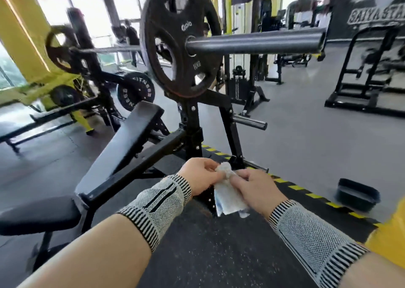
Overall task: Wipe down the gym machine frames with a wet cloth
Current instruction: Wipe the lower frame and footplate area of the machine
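Both the left hand (200, 175) and right hand (255, 188) pinched the limp, light cloth (228, 196); bunched, it should grip best.

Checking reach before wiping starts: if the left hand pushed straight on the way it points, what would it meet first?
Probably the white crumpled cloth that the left hand already pinches, then the right hand fingers; depth beyond is unclear.

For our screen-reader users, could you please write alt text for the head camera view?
Two hands, left hand and right hand, hold a white cloth between them above a black rubber floor mat. Ahead stands a black bench-press frame with a barbell carrying a weight plate; a dark tub sits on the floor at right.
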`<state>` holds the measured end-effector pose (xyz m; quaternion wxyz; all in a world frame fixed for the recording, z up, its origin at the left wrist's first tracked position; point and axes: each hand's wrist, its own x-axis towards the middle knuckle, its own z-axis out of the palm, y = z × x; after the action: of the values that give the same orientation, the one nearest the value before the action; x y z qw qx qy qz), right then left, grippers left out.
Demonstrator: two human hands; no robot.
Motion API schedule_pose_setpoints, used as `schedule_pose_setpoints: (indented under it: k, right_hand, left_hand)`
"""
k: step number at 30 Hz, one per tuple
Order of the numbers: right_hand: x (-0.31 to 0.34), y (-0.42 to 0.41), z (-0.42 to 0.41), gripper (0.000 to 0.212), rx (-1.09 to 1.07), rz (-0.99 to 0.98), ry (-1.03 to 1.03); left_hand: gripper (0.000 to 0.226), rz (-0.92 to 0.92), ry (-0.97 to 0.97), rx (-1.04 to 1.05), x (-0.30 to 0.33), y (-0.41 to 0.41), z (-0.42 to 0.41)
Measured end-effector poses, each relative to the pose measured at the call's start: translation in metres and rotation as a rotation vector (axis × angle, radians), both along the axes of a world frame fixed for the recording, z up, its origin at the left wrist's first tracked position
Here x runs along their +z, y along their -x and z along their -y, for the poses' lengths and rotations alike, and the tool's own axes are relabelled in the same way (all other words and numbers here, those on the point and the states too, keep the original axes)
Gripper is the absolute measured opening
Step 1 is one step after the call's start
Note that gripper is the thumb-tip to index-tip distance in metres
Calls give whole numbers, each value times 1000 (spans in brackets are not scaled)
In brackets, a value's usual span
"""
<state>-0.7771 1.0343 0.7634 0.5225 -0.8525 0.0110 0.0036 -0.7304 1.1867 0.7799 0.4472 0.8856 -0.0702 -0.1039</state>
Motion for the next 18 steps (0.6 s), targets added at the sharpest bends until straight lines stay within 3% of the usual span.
schedule_pose_setpoints:
  k: [3,7,10,14,18]
  right_hand:
    - [14,-10,-43,29,3,75,85]
    - [34,-32,-103,17,-56,197,215]
    - [47,-42,-155,11,-105,300,173]
    - [61,-53,-223,27,-131,322,142]
    - [72,-73,-272,30,-187,312,79]
  left_hand:
    - [7,117,-170,-13,14,-5,-50]
    - [16,151,-240,43,30,-18,-125]
    - [22,136,-208,10,41,-25,-186]
    - [29,136,-32,32,55,-37,-260]
    - [36,289,-123,-61,68,-52,-316]
